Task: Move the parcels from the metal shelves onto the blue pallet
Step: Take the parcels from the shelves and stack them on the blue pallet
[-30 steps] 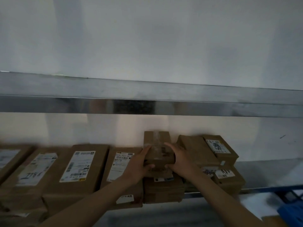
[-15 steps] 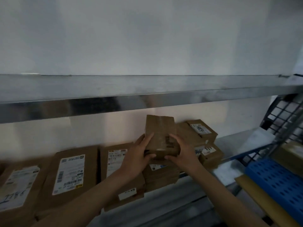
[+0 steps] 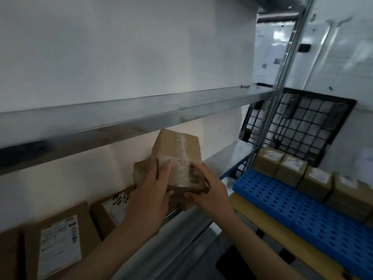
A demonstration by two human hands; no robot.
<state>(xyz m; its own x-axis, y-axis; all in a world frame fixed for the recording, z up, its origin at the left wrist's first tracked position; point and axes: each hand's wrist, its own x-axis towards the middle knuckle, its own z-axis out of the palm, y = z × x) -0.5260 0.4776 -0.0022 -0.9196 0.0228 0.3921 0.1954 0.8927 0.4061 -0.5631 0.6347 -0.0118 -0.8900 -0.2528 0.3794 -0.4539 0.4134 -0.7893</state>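
1. Since half a second ago, the box (image 3: pixel 177 156) has come up off the stack and swung right with my view. The pallet (image 3: pixel 298 207) now fills the lower right.
2. My left hand (image 3: pixel 149 199) grips the box's near left side, fingers curled up its face. My right hand (image 3: pixel 210 194) grips the near right corner. The box hangs tilted in the air, just under the upper shelf (image 3: pixel 121 126), not yet over the pallet.
3. Both hands hold the near end only, partly on glossy tape. I judge the far end could dip and the box could slide out.
4. The box's top sits close below the upper shelf, so lifting further while I turn could knock it there.
5. A brown parcel (image 3: pixel 141 170) shows behind my left fingers. I cannot tell whether I carry it or it lies on the shelf. If it is only caught, it could be dragged off the edge.
6. A post (image 3: pixel 268 122) stands between me and the pallet, and a wide swing might clip it.
7. A row of parcels (image 3: pixel 292 166) lines the pallet's far side, and setting down too deep would shove them.
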